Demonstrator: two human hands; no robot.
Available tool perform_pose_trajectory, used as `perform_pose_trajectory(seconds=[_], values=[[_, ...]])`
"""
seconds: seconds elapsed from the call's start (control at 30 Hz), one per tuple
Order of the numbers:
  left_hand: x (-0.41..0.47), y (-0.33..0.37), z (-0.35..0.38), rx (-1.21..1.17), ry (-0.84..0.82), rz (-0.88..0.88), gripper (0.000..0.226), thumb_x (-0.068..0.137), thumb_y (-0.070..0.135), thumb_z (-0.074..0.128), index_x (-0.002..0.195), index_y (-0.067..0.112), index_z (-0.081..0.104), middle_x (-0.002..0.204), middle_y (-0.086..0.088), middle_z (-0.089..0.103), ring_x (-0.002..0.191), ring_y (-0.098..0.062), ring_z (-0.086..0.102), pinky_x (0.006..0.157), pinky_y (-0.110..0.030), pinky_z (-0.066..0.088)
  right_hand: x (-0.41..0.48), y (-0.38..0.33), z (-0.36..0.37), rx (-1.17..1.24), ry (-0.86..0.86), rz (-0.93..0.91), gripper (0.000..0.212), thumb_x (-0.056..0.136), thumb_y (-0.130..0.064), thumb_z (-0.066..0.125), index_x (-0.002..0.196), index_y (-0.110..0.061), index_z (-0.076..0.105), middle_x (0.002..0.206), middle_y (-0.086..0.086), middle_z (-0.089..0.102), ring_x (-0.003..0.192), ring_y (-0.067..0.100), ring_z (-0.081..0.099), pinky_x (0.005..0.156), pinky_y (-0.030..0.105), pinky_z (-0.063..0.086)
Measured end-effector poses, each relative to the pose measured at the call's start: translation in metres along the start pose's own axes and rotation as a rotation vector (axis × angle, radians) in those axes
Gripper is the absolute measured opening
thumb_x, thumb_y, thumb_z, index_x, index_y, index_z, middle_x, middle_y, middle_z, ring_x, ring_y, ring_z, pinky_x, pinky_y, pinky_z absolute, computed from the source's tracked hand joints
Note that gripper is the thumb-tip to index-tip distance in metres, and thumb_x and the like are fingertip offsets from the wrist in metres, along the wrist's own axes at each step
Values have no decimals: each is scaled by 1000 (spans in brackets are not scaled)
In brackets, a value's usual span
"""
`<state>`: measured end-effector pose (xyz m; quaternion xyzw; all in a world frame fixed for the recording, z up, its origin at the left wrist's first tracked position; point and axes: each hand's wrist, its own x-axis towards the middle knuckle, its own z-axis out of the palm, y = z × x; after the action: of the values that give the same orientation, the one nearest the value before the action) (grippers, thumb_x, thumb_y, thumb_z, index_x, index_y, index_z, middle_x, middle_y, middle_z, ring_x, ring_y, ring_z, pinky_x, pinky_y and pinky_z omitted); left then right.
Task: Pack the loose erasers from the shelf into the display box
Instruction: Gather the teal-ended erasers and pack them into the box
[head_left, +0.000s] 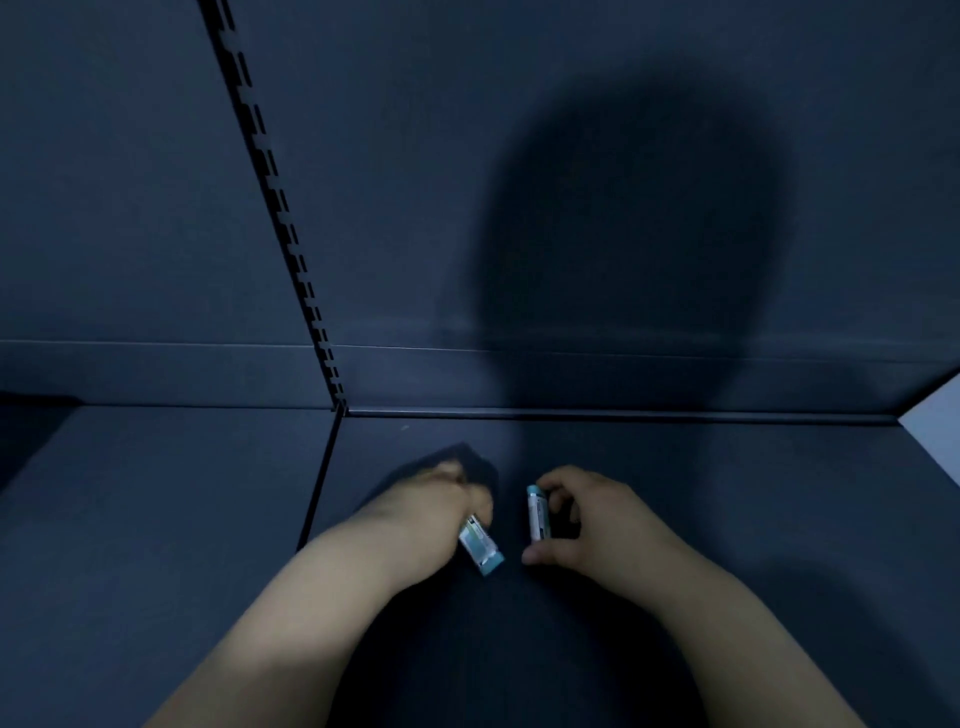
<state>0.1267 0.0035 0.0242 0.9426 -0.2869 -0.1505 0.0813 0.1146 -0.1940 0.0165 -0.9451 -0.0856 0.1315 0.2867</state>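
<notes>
Both my hands are low over the dark shelf (727, 493), near its middle. My left hand (441, 499) grips a wrapped eraser (482, 550) with a white sleeve and a teal end; the eraser sticks out below the fist toward me. My right hand (587, 514) pinches a second eraser (536, 513) of the same kind between curled fingers and thumb, held nearly upright on its long edge. The two erasers are a short gap apart. No display box is in view.
A dark back wall (623, 182) rises behind the shelf, with a slotted upright rail (283, 218) at the left. A seam (322, 483) divides this shelf from the neighbouring one (156, 493). A pale panel (935, 421) shows at the right edge.
</notes>
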Motion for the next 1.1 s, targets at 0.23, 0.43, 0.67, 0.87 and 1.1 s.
perform_pose_trajectory(seconds=[0.23,0.43,0.67,0.87,1.1], values=[[-2,15,-1,-106,138,-109,36,97,38,42,131,31,47,127,2,42,116,-20,45,95,-27,38,-7,5,-1,31,-1,-32,64,60,-45,80,115,-38,46,104,-16,52,91,-2,46,82,17,41],[-12,28,6,-128,34,-213,77,78,55,63,141,23,32,137,1,34,129,-18,31,107,-31,31,-4,0,-3,-151,11,-79,56,63,-54,74,110,-33,51,98,-14,48,99,6,45,87,25,40],[-13,39,13,-97,61,-229,78,77,50,66,142,26,30,137,3,30,130,-17,27,108,-31,28,-3,6,-11,-170,-131,-84,73,67,-44,76,130,-32,42,107,-11,39,112,11,39,96,28,38],[-17,47,16,-118,80,-296,73,78,49,65,139,25,34,134,2,34,129,-17,30,107,-29,29,-5,8,-2,-124,-126,-141,74,69,-41,74,134,-27,41,106,-11,34,117,13,39,100,25,35],[-27,52,16,-97,133,-266,61,87,43,57,141,32,32,141,9,37,129,-14,31,106,-27,26,-14,10,-1,-119,-111,-177,72,69,-41,74,133,-27,42,109,-10,38,116,11,40,98,27,37]])
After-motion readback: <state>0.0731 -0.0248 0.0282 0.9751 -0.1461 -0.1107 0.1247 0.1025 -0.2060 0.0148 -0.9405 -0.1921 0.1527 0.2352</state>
